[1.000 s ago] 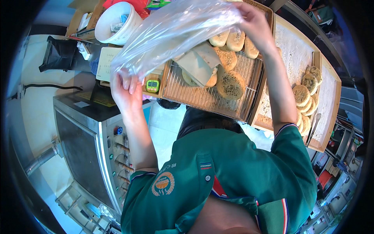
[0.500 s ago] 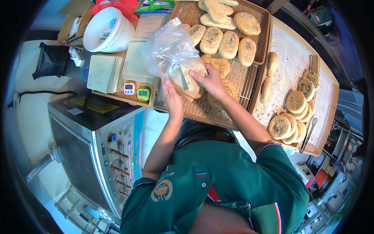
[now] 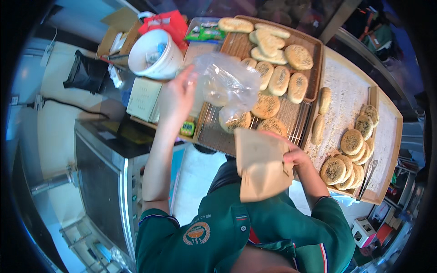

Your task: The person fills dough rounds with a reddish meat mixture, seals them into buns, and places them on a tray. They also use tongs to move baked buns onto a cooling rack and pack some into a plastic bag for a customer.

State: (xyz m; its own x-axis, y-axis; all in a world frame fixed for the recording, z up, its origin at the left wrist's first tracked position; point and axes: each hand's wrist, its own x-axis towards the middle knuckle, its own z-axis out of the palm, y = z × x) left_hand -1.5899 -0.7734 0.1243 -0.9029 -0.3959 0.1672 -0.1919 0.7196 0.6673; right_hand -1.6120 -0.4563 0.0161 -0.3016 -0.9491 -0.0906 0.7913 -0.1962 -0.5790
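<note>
My right hand is closed on a bundle of brown paper bags, held in front of my chest with its flat face tilted up. My left hand, smeared by motion, is raised at the left edge of a crumpled clear plastic bag and appears to pinch that edge. The plastic bag hangs over the near left of the bread tray and partly covers some of the breads. Round sesame breads lie on the wire rack just beyond the paper bags.
Oval breads fill a brown woven tray at the back. A wooden-edged board with stacked round breads and tongs lies right. Left stand a white bucket, paper stacks, a green timer and an oven.
The paper bags have come out of the plastic bag, and my right hand has drawn them toward my chest. My left hand has moved up and left. The view has shifted slightly.
</note>
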